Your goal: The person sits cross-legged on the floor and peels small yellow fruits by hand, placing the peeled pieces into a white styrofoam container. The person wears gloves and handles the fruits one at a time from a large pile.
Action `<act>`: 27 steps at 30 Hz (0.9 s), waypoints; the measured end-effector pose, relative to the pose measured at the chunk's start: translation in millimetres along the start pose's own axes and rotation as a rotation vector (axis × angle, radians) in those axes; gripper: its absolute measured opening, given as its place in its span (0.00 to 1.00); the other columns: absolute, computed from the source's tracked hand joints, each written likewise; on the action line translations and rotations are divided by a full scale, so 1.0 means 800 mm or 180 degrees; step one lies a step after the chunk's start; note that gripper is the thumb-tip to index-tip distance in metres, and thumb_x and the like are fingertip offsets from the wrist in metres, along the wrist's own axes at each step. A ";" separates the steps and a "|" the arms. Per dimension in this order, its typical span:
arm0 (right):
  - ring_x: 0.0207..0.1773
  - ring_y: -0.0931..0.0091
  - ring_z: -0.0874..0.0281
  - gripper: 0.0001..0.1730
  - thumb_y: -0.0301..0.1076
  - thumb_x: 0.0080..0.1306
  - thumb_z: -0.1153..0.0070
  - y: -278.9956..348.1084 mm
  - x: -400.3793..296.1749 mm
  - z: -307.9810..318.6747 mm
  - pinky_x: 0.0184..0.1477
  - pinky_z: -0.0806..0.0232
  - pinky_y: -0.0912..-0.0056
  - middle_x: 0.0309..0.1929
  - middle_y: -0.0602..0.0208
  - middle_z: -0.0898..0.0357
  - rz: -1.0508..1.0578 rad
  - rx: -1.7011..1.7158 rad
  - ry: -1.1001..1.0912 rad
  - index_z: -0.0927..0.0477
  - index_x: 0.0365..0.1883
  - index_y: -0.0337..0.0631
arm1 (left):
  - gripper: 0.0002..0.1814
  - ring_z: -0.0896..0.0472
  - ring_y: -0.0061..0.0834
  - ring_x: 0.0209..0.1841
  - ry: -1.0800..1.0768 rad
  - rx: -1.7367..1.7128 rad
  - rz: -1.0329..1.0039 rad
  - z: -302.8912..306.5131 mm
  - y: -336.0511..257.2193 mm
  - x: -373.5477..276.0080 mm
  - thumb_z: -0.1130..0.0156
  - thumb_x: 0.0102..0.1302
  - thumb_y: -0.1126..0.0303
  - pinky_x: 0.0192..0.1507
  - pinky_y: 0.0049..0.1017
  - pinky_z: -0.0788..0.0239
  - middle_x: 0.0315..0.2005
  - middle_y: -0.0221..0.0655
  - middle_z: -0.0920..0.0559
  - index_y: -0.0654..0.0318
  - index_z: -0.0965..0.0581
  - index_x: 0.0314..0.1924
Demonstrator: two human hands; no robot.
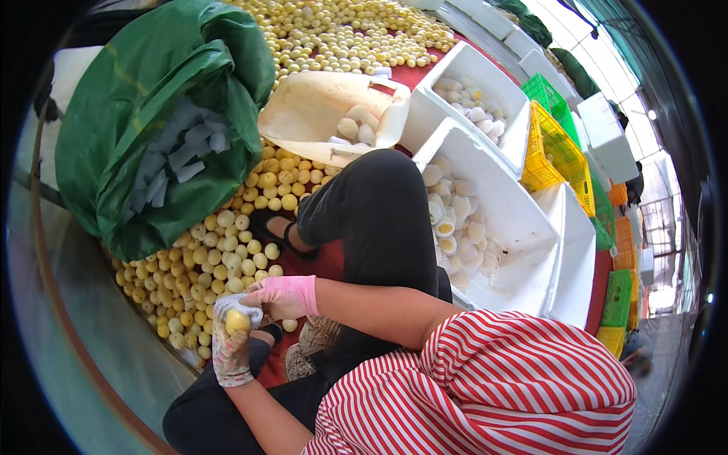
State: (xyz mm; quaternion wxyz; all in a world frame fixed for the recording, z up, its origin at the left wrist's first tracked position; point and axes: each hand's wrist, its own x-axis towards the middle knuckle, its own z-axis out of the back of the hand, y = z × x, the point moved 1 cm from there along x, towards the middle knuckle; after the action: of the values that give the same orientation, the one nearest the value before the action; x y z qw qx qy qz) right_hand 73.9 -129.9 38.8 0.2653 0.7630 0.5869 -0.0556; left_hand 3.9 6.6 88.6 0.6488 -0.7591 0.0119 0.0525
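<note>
My left hand, in a floral-patterned glove, holds a round yellow fruit. A white foam net sleeve sits around part of that fruit, whose yellow side shows bare. My right hand, in a pink glove, has its fingers on the sleeve's edge close to the fruit. Below and beyond both hands, many loose yellow fruits cover the floor. A large green bag lies open at the upper left, with pale flattened foam sleeves inside.
A cream plastic tub holds several sleeved fruits. White foam boxes beside my knee hold more sleeved fruits. Yellow and green crates stand beyond. A low wall with a brown rim runs along the left.
</note>
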 end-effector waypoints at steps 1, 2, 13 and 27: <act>0.40 0.78 0.22 0.13 0.42 0.66 0.43 0.002 0.001 0.003 0.40 0.29 0.73 0.40 0.74 0.21 0.0103 -0.0248 -0.0135 0.23 0.42 0.43 | 0.36 0.28 0.31 0.50 0.0116 -0.0098 -0.0047 0.001 0.003 0.001 0.33 0.48 0.43 0.54 0.30 0.37 0.43 0.37 0.26 0.64 0.28 0.48; 0.40 0.78 0.22 0.13 0.41 0.66 0.42 0.004 0.000 0.006 0.40 0.29 0.73 0.40 0.73 0.21 0.0199 -0.0498 -0.0278 0.23 0.41 0.42 | 0.35 0.28 0.30 0.49 0.0325 -0.0158 -0.0156 0.002 0.005 0.007 0.33 0.49 0.46 0.54 0.29 0.36 0.43 0.37 0.26 0.65 0.29 0.49; 0.41 0.66 0.24 0.19 0.35 0.56 0.40 -0.006 -0.013 -0.043 0.46 0.31 0.65 0.39 0.56 0.26 0.1941 -0.4131 -0.2097 0.27 0.45 0.38 | 0.35 0.27 0.38 0.54 -0.2099 0.2242 0.0746 -0.020 0.045 0.003 0.34 0.50 0.78 0.57 0.31 0.35 0.51 0.44 0.26 0.71 0.36 0.59; 0.47 0.76 0.26 0.17 0.33 0.68 0.49 0.259 -0.274 -0.026 0.45 0.30 0.76 0.47 0.65 0.25 0.4045 -0.3346 -0.3748 0.26 0.53 0.38 | 0.08 0.21 0.23 0.25 -0.2943 -0.1104 0.0680 0.078 0.213 0.011 0.46 0.66 0.75 0.21 0.18 0.31 0.33 0.36 0.20 0.66 0.25 0.45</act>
State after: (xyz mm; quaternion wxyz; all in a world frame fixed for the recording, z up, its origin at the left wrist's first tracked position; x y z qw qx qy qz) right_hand 194.1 -345.6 213.7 0.7952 0.5718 -0.2017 -0.0061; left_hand -6.2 41.6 -89.3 0.4415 -0.7477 -0.2080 0.4504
